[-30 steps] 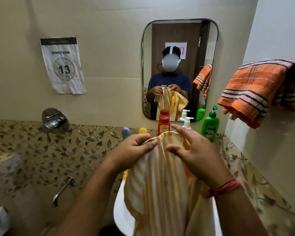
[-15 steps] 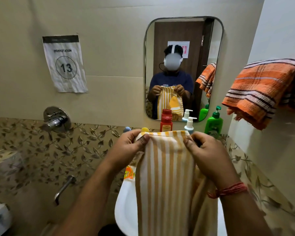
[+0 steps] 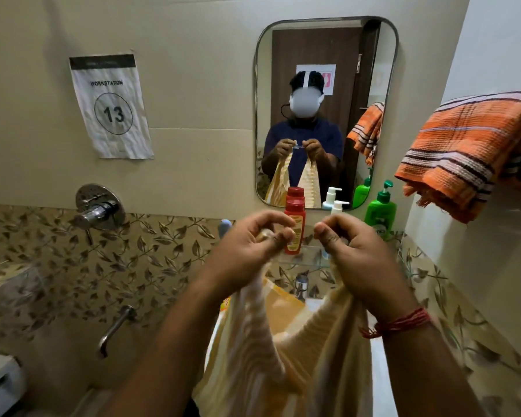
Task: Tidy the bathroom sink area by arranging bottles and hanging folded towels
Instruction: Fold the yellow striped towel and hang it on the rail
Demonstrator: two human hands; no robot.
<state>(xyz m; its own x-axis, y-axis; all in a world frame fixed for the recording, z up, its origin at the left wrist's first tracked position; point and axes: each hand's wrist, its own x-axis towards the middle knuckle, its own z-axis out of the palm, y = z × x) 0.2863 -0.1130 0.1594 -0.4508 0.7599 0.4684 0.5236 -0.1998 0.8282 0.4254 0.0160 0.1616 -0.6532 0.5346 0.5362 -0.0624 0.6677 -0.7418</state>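
Yellow-striped towel [image 3: 286, 350] hangs between your two hands over the near sink [image 3: 379, 383].
Your left hand [image 3: 253, 245] and right hand [image 3: 352, 251] each pinch a top corner, slightly apart, probably to square the cloth for folding; an orange towel [image 3: 463, 152] already hangs far right.

The towel [image 3: 283, 350] you hold is yellow with cream stripes. At two o'clock hangs an orange towel [image 3: 460, 152] banded in white and dark brown. At twelve stand a red bottle [image 3: 294, 218] and a green pump bottle [image 3: 380, 212]; the tiles [image 3: 109, 266] carry brown leaves.
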